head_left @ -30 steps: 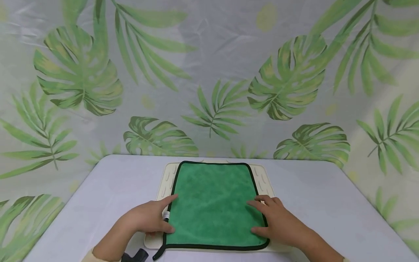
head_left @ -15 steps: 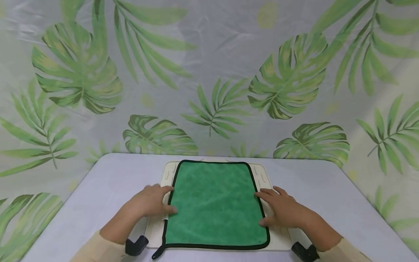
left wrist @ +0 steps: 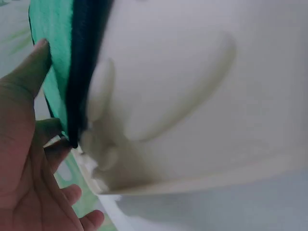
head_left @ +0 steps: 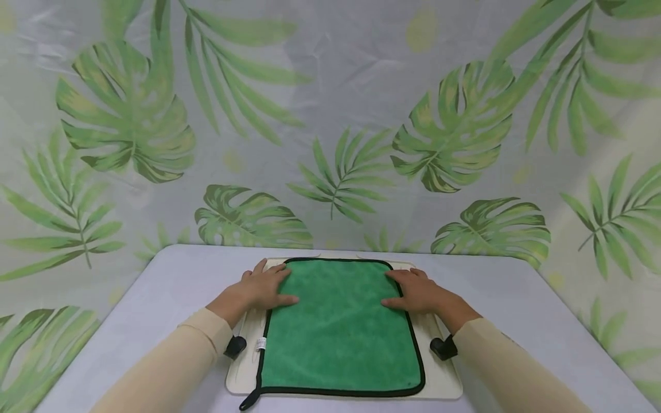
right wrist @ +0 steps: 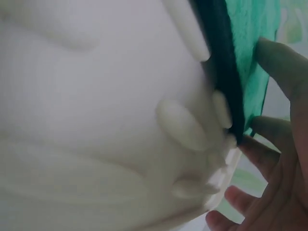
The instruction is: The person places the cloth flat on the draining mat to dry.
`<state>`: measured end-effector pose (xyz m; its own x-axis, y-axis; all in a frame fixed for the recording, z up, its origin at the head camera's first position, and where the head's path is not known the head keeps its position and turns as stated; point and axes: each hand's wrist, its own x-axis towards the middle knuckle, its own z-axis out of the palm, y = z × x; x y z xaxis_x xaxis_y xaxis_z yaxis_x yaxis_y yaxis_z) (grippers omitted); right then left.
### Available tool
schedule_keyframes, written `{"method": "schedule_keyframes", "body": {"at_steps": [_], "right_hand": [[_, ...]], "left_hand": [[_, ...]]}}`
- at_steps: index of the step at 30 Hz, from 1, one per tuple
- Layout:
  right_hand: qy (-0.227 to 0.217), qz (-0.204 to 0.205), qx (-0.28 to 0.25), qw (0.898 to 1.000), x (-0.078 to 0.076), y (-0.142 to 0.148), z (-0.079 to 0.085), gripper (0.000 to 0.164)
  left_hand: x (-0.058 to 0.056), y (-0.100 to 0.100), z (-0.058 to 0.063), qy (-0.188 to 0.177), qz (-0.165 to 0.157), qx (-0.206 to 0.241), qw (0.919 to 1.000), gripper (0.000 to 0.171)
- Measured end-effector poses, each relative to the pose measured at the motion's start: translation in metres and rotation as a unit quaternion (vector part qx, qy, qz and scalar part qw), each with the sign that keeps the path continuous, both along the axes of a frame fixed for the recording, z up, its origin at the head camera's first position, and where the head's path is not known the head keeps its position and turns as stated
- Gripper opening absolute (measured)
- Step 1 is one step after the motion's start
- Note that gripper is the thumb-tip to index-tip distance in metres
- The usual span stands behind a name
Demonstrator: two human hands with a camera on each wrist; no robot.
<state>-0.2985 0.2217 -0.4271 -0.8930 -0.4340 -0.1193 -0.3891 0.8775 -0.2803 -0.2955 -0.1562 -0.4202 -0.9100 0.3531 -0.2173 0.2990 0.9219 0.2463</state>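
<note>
A green cloth [head_left: 335, 327] with black edging lies flat on a cream ridged board [head_left: 444, 378]. A hanging loop [head_left: 250, 398] sticks out at its near left corner, and a small white label [head_left: 260, 343] shows on its left edge. My left hand [head_left: 264, 288] rests at the far left corner, fingers spread, thumb and fingertips touching the cloth. Opposite it, my right hand [head_left: 419, 291] touches the far right part of the cloth with thumb and fingertips. In the left wrist view, the thumb [left wrist: 36, 67] lies against the green face and two fingertips meet the black edge.
A white table [head_left: 170, 298] bears the board, with its surface extending on both sides. Behind it hangs a leaf-patterned sheet [head_left: 351, 86]. Black wrist devices [head_left: 444, 347] sit under both sleeves. Long raised ridges [left wrist: 192, 96] run over the board.
Both hands have moved away from me along the cloth's sides, from the near half up to the far corners. The cloth and board have stayed in place.
</note>
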Motion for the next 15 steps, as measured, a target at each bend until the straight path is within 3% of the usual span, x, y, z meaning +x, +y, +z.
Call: {"method": "schedule_keyframes", "body": {"at_steps": [6,10,15], "right_hand": [[0.007,0.019,-0.004,1.000,-0.008,0.006,0.000,0.079],[0.002,-0.011,-0.016,1.000,-0.007,0.010,-0.004,0.079],[0.000,-0.041,-0.048,0.998,0.002,0.016,-0.007,0.079]], "left_hand": [[-0.010,-0.007,-0.006,-0.005,0.011,0.036,0.9993,0.084],[-0.012,-0.010,-0.009,-0.006,0.014,0.037,0.9992,0.083],[-0.005,-0.009,-0.005,0.007,0.012,0.030,0.9994,0.084]]}}
